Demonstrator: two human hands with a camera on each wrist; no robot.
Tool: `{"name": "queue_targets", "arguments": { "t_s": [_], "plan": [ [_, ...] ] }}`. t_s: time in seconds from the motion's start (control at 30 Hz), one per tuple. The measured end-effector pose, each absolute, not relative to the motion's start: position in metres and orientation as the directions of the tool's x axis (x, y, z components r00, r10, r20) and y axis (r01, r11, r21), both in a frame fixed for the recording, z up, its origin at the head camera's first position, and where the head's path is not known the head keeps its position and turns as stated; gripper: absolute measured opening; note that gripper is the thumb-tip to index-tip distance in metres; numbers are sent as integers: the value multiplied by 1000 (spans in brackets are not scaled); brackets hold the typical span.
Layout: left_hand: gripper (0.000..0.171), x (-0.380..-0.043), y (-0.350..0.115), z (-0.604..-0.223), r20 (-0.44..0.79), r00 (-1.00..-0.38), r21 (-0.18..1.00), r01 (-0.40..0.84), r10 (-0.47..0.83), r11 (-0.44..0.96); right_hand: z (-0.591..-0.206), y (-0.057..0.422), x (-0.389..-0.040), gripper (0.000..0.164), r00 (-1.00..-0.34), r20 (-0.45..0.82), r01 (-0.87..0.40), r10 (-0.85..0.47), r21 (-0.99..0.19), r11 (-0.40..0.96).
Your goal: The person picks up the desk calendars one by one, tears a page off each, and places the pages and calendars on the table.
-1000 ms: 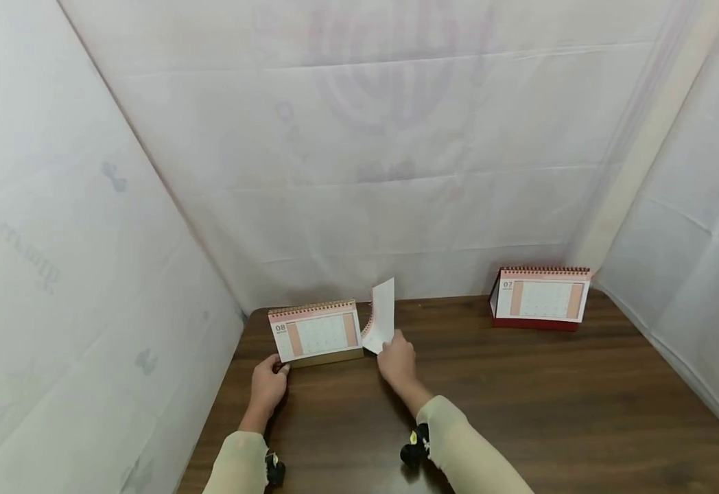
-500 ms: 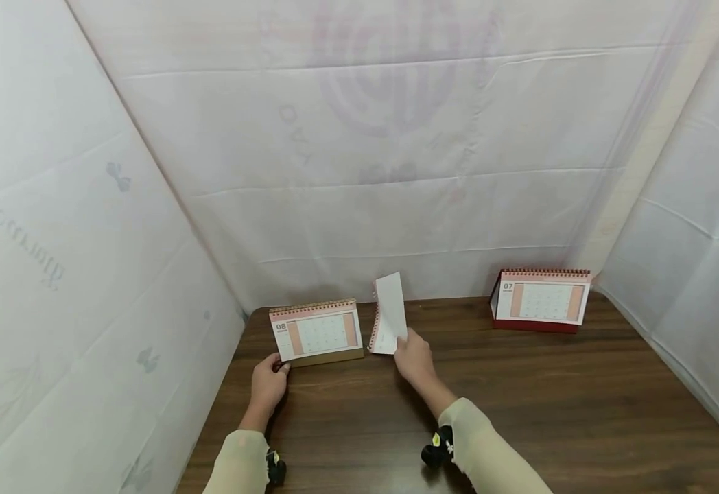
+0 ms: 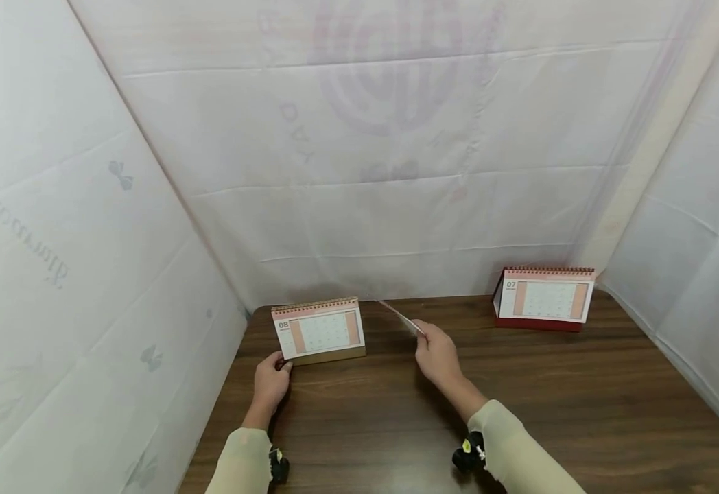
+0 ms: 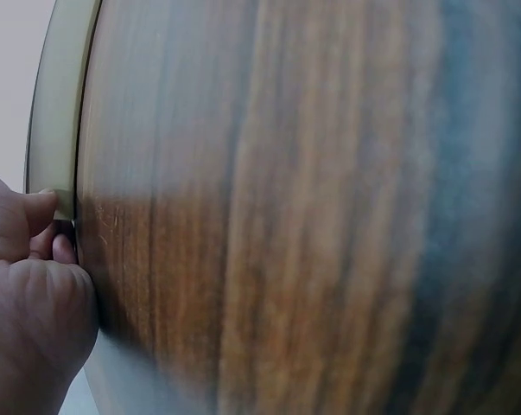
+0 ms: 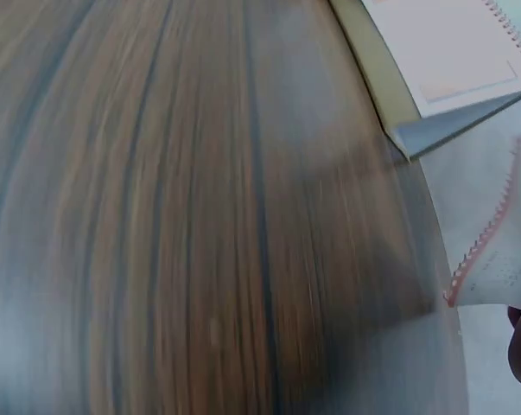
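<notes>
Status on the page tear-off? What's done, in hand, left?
Done: the sheet looks torn off; its notched edge is apart from the gold-based calendar, which shows 08.
In hand: the right hand holds the sheet, not yet set down; the left hand pinches the calendar's lower left corner.
Remaining: probably setting the sheet down and releasing the calendar. The red-based calendar shows 07, no hand on it.

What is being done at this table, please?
A person's left hand pinches the gold-based calendar, which shows 08, at its lower left corner. The right hand holds a loose sheet with a ragged edge, apart from that calendar. The red-based calendar, showing 07, stands farther right on the wooden table, touched by neither hand.
</notes>
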State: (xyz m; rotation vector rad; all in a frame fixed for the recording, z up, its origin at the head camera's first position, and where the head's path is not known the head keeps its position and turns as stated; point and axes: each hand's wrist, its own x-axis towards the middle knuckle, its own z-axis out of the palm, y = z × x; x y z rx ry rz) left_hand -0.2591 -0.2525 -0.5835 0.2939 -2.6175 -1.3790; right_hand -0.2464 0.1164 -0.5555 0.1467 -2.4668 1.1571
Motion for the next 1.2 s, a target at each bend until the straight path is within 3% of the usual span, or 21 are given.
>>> {"name": "queue_targets", "arguments": {
  "t_s": [0.17,0.4,0.6,0.97,1.2],
  "plan": [
    [30,-258,-252,-583,64,-966,832,-87,-251,548,-557,138,-243,37,-874,483,-354,-60,-547,759],
    [29,-260,-247,-584,58,-965,836,-92,-254,541,-561,166,-229,50,-927,275,-358,-256,-445,821],
    [28,-260,-247,-585,71,-958,847,-89,-277,523,-566,175,-223,52,-923,180,-384,-340,-395,835],
    [30,-262,-247,-584,45,-951,861,-117,-305,494,-564,186,-227,41,-895,15,-395,-447,-493,775],
    [30,-263,-248,-585,48,-942,868,-126,-333,481,-559,190,-234,54,-868,-83,-367,-490,-559,744]
  ]
}}
